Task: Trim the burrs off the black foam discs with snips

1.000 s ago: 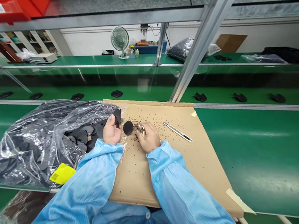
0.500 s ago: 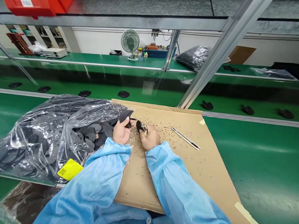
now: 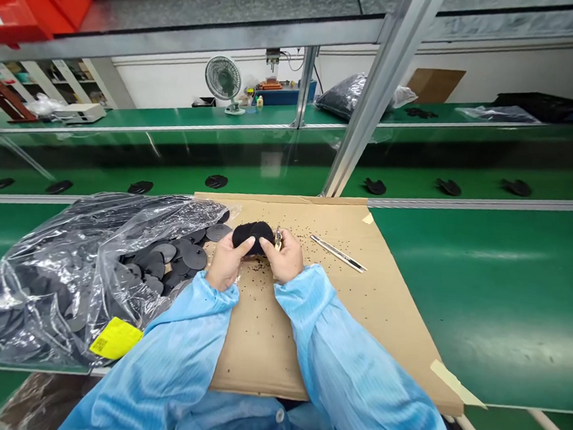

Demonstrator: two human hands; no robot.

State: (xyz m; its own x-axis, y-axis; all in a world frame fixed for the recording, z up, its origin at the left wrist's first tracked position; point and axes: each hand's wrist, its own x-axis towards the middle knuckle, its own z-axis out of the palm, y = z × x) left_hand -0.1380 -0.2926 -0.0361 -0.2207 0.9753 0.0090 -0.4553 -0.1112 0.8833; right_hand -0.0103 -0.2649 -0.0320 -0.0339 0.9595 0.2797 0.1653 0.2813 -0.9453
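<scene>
Two overlapping black round pads (image 3: pixel 253 235) are held up side by side over the cardboard, their dark faces toward me. My left hand (image 3: pixel 225 262) is closed on the left side of them, thumb on the front. With its thumb pressing the right pad, my right hand (image 3: pixel 287 258) grips the other side. A small metal tool with a yellowish part (image 3: pixel 278 239) sticks up from the right fingers; its kind is mostly hidden. Below the hands, a brown cardboard sheet (image 3: pixel 265 347) is strewn with tiny black bits.
A clear plastic bag (image 3: pixel 54 288) full of grey-black discs lies open at left, with a yellow label (image 3: pixel 116 338). A slim, pale knife-like tool (image 3: pixel 338 253) rests on the cardboard. Behind runs a green conveyor (image 3: pixel 270 167) carrying spaced black pieces, with a metal post (image 3: pixel 359 121) before it.
My hands have come together, and the pads now face me with both thumbs on them. Before, the hands were apart, each with black pads. The view has shifted right and tilted.
</scene>
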